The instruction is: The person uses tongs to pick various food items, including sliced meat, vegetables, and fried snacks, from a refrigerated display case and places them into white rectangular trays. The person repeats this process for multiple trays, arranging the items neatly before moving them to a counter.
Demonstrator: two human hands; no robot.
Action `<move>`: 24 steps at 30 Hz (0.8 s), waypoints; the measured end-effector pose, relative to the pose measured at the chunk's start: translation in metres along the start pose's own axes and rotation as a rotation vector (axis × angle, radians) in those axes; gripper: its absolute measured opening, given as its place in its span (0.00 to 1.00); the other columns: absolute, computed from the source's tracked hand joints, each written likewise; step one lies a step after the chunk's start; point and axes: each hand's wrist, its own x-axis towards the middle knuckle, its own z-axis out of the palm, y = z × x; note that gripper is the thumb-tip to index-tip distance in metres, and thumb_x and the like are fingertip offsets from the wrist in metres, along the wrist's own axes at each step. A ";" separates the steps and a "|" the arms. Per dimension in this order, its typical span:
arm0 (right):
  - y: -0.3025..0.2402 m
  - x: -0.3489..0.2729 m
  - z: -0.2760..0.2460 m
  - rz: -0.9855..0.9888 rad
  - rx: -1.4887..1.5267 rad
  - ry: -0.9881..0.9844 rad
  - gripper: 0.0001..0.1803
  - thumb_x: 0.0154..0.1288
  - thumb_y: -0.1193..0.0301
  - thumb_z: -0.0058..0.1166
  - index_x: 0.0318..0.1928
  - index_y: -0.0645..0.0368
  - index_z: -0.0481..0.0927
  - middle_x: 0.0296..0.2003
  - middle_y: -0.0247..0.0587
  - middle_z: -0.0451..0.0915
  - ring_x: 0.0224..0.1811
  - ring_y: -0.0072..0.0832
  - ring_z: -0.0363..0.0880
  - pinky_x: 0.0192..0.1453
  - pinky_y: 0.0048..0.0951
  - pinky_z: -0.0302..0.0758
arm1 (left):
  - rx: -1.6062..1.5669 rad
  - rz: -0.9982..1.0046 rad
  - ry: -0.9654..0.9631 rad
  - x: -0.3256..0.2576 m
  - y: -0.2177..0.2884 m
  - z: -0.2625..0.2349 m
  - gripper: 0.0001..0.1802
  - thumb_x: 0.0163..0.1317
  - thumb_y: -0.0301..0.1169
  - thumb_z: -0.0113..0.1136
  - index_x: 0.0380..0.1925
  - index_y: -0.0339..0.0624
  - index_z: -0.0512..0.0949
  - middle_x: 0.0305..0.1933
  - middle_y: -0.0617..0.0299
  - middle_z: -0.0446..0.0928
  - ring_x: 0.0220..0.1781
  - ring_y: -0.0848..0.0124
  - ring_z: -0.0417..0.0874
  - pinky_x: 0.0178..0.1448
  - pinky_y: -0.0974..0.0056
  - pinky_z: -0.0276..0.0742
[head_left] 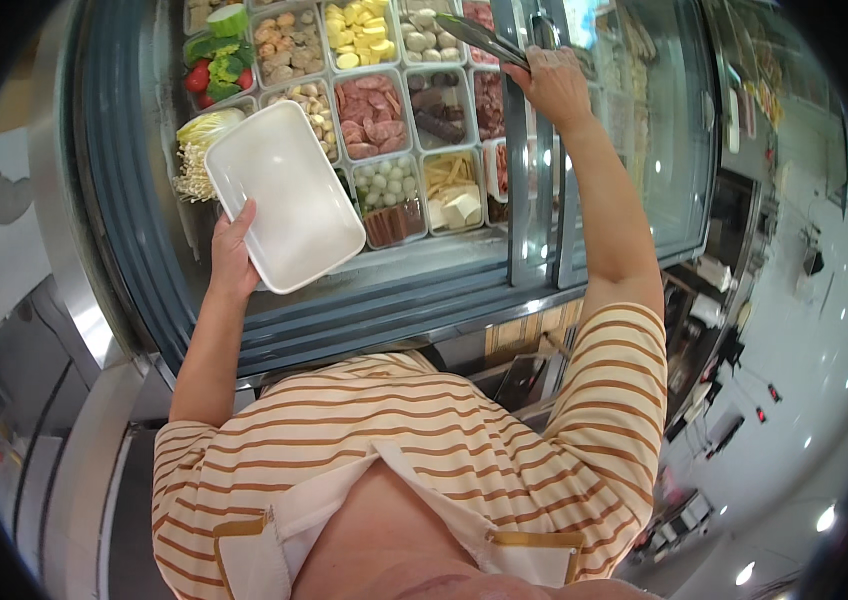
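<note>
My left hand (232,252) grips the near edge of an empty white rectangular tray (284,195), held tilted over the open chilled display case (144,250). My right hand (552,82) is raised at the case's sliding glass lid and holds a pair of metal tongs (479,38) that point left over the food bins. Under the tray and tongs lie several clear bins: sliced sausage (372,115), pale round balls (389,180), yellow strips and white cubes (452,188), dark pieces (439,108).
Leafy greens, tomatoes and mushrooms (212,70) fill the case's left side. The sliding glass lid (634,130) covers the right part. A steel counter (64,400) stands to the left; a shiny floor with shop fittings (794,330) spreads to the right.
</note>
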 end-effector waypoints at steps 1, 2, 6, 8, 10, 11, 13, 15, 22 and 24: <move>-0.014 -0.006 -0.005 0.019 -0.103 -0.009 0.23 0.61 0.49 0.49 0.33 0.60 0.73 0.28 0.46 0.79 0.29 0.44 0.78 0.41 0.39 0.74 | 0.008 -0.014 0.001 0.004 0.001 -0.001 0.20 0.64 0.32 0.54 0.53 0.33 0.66 0.48 0.52 0.75 0.47 0.63 0.80 0.51 0.60 0.78; -0.042 -0.008 -0.017 0.164 -0.056 -0.102 0.24 0.59 0.49 0.52 0.34 0.60 0.71 0.28 0.45 0.78 0.30 0.41 0.79 0.37 0.39 0.75 | 0.005 -0.016 0.009 0.008 0.004 0.000 0.20 0.64 0.32 0.54 0.53 0.33 0.66 0.47 0.52 0.75 0.47 0.63 0.80 0.51 0.60 0.78; -0.138 -0.062 -0.074 0.393 0.044 -0.462 0.22 0.54 0.58 0.60 0.38 0.61 0.68 0.28 0.44 0.75 0.28 0.38 0.81 0.26 0.35 0.77 | -0.008 -0.067 -0.051 0.034 -0.002 0.000 0.21 0.65 0.32 0.53 0.54 0.33 0.65 0.48 0.53 0.75 0.47 0.63 0.79 0.52 0.60 0.77; -0.166 -0.094 -0.071 0.486 -0.013 -0.648 0.16 0.51 0.65 0.59 0.36 0.63 0.72 0.28 0.44 0.76 0.28 0.38 0.81 0.28 0.33 0.78 | 0.010 -0.092 -0.098 0.046 -0.007 0.008 0.19 0.65 0.32 0.52 0.53 0.33 0.66 0.47 0.54 0.75 0.46 0.66 0.80 0.51 0.61 0.77; -0.184 -0.111 -0.053 0.517 -0.072 -0.753 0.11 0.52 0.69 0.55 0.34 0.62 0.75 0.28 0.44 0.77 0.29 0.38 0.81 0.28 0.33 0.78 | 0.004 -0.125 -0.133 0.054 -0.011 0.015 0.17 0.66 0.31 0.51 0.51 0.35 0.67 0.45 0.56 0.76 0.45 0.67 0.80 0.48 0.62 0.78; -0.189 -0.114 -0.040 0.526 -0.082 -0.774 0.09 0.52 0.70 0.54 0.34 0.62 0.76 0.28 0.44 0.77 0.30 0.37 0.81 0.28 0.33 0.77 | -0.013 -0.142 -0.157 0.057 -0.014 0.016 0.17 0.66 0.31 0.51 0.51 0.35 0.67 0.45 0.56 0.76 0.45 0.67 0.80 0.48 0.62 0.79; -0.190 -0.125 -0.020 0.549 -0.080 -0.789 0.07 0.55 0.71 0.49 0.31 0.60 0.78 0.28 0.43 0.79 0.32 0.38 0.81 0.28 0.37 0.76 | 0.004 -0.200 -0.177 0.058 -0.021 0.024 0.17 0.66 0.31 0.51 0.51 0.35 0.67 0.46 0.56 0.76 0.45 0.67 0.80 0.49 0.61 0.79; -0.190 -0.119 -0.008 0.515 -0.132 -0.861 0.07 0.54 0.70 0.50 0.31 0.59 0.78 0.29 0.42 0.79 0.32 0.38 0.81 0.28 0.41 0.75 | 0.001 -0.233 -0.181 0.061 -0.022 0.020 0.16 0.65 0.31 0.52 0.51 0.35 0.67 0.46 0.55 0.76 0.46 0.66 0.80 0.49 0.60 0.79; -0.182 -0.112 0.031 0.313 -0.105 -0.992 0.09 0.53 0.69 0.52 0.30 0.54 0.85 0.29 0.42 0.82 0.36 0.42 0.81 0.31 0.50 0.73 | -0.009 -0.257 -0.174 0.066 -0.024 0.005 0.18 0.65 0.31 0.52 0.53 0.36 0.66 0.47 0.56 0.76 0.47 0.66 0.80 0.52 0.60 0.77; -0.178 -0.119 0.050 0.264 -0.022 -1.023 0.09 0.53 0.68 0.52 0.30 0.54 0.85 0.29 0.42 0.82 0.37 0.43 0.81 0.33 0.52 0.73 | -0.012 -0.245 -0.166 0.067 -0.023 0.005 0.18 0.65 0.31 0.51 0.53 0.36 0.66 0.47 0.56 0.76 0.47 0.65 0.80 0.52 0.60 0.77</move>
